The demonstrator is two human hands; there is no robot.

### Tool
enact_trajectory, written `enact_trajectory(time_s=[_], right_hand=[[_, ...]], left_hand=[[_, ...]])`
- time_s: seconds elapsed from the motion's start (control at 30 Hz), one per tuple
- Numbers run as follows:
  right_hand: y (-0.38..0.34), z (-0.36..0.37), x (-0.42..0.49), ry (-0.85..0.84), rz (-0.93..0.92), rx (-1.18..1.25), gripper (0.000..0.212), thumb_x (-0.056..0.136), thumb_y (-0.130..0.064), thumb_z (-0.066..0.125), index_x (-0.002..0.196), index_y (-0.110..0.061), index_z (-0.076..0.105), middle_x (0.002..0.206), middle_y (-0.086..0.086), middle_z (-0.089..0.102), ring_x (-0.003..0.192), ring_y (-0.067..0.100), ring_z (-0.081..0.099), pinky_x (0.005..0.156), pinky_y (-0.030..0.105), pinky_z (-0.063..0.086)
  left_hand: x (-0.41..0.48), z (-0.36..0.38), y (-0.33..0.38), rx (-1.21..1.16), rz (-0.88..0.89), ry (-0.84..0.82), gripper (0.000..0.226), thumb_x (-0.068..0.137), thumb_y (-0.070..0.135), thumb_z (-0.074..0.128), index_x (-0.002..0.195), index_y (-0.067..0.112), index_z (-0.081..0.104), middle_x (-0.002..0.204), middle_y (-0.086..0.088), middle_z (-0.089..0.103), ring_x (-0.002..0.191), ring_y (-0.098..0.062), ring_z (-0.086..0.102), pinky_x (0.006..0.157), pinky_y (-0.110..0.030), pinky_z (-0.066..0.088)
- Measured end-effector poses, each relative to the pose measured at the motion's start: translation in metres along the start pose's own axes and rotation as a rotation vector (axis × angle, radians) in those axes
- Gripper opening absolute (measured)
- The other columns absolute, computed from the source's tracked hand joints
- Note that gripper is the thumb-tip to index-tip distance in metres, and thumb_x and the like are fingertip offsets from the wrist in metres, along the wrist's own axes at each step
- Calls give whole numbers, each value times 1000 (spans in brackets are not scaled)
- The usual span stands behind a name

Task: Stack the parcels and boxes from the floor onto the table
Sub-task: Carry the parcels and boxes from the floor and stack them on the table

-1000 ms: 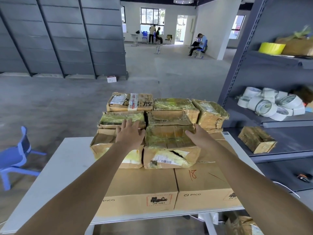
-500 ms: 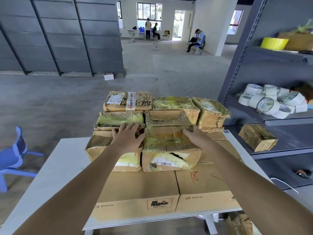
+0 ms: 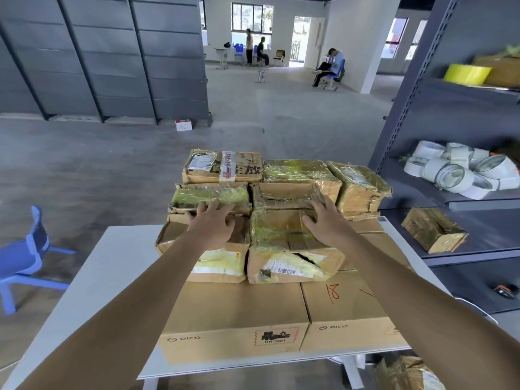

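Note:
Two large PICO cardboard boxes (image 3: 236, 313) sit side by side on the white table (image 3: 92, 280). On top of them lie several taped brown parcels in rows. My left hand (image 3: 212, 220) lies flat on the front left parcel (image 3: 219, 260), its fingertips reaching the yellow-wrapped parcel (image 3: 211, 194) behind it. My right hand (image 3: 327, 223) lies flat with spread fingers on the front middle parcel (image 3: 284, 246), which has a torn front and a barcode label. Neither hand grips anything.
A grey shelf unit (image 3: 461, 204) at the right holds tape rolls (image 3: 461, 170), a yellow roll and one taped parcel (image 3: 434, 229). Another parcel (image 3: 408, 372) lies on the floor under the table's right end. A blue chair (image 3: 25, 254) stands at the left. People sit far off.
Both hands stay flat on the front parcels. The left hand's fingertips have crept slightly forward against the yellow-wrapped parcel. The view has shifted a little.

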State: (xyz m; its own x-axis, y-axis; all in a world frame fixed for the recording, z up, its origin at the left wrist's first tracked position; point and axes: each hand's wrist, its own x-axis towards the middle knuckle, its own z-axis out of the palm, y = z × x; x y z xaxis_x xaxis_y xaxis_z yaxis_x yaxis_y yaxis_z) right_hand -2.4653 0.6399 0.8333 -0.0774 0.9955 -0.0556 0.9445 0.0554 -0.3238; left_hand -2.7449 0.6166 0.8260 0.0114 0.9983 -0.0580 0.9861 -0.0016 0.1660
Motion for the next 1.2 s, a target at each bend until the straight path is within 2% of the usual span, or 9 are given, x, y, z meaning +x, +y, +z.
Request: enact_trajectory(time_s=[0.13,0.27,0.63,0.77,0.83,0.93,1.03,1.2], right_hand=[[-7,1,-1,2,48,-158,59,100,-52,28,153,-28,17,162,4,-2,148,32,6,112,61,23],[-19,2,-8,61,3,-259,51,102,-45,27,151,-31,21,160,4,13,145,31,12,109,65,22],[-35,1,-58,232,-149,-185,48,98,-40,40,145,-30,34,152,5,31,142,26,25,112,53,27],[-43,11,-84,201,-174,-216,50,98,-43,38,146,-28,34,154,4,31,141,25,27,113,47,23],[-44,15,-99,186,-180,-226,50,98,-43,38,146,-30,33,156,3,28,141,26,28,111,49,28],[-46,20,-124,213,-231,-223,49,98,-40,41,145,-29,35,148,2,36,134,26,36,103,44,35],[-52,27,-149,231,-301,-191,50,97,-38,43,146,-27,35,146,1,37,133,23,38,102,42,38],[-62,56,-204,206,-454,-69,45,98,-30,44,143,-23,42,147,1,41,131,22,42,98,39,41]], left_hand=[[-3,-1,1,3,3,-7,54,97,45,30,149,40,17,160,-1,10,144,-32,7,110,-66,10],[-10,-8,8,-16,14,9,54,98,42,33,150,36,17,160,-4,9,146,-32,4,112,-65,9],[-49,-17,30,-99,215,250,51,95,36,42,144,24,33,149,-10,30,142,-31,18,112,-59,20],[-71,-11,33,-112,245,328,51,93,32,46,142,23,36,145,-10,34,139,-31,22,111,-56,23],[-87,-8,34,-114,246,330,52,93,34,47,143,23,36,146,-10,32,140,-31,21,112,-55,22],[-118,-2,33,-169,259,339,49,95,35,45,140,20,39,147,-12,31,142,-30,17,114,-51,20],[-155,8,30,-192,223,357,47,95,35,45,140,21,41,146,-12,31,142,-29,16,114,-48,22],[-227,35,18,-141,49,318,56,92,34,51,144,20,36,151,-9,28,144,-29,14,115,-44,20]])
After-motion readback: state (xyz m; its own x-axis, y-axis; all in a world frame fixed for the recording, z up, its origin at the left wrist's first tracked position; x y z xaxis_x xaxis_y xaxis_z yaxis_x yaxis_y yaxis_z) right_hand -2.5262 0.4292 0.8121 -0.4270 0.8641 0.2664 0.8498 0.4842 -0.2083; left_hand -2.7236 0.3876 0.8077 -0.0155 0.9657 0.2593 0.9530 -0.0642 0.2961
